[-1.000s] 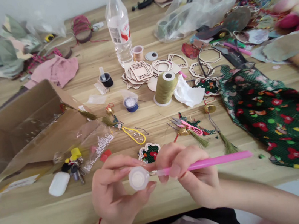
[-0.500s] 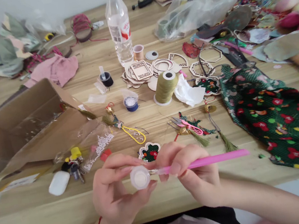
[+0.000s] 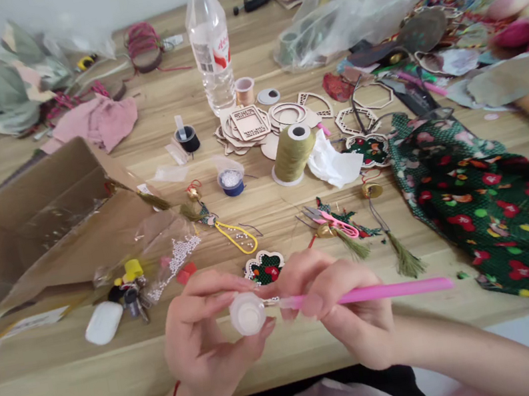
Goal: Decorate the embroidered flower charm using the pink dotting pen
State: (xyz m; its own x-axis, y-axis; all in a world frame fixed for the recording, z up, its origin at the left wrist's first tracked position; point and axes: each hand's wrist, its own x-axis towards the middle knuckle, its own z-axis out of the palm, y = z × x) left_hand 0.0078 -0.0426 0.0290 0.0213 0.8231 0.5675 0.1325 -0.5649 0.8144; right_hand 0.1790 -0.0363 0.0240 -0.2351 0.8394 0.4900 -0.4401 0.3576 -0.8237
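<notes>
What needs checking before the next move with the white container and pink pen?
1. Left hand on white container: ok, held between thumb and fingers.
2. Right hand on pink pen: ok, pinched near the tip end.
3. Pen tip touching container: cannot tell, too small to see.
4. Container contents: cannot tell, the cloudy wall hides them.
5. Pink scissors: ok, lying on the table, apart from both hands.

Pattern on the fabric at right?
Red flowers on dark green fabric, clearest in the head view.
</notes>
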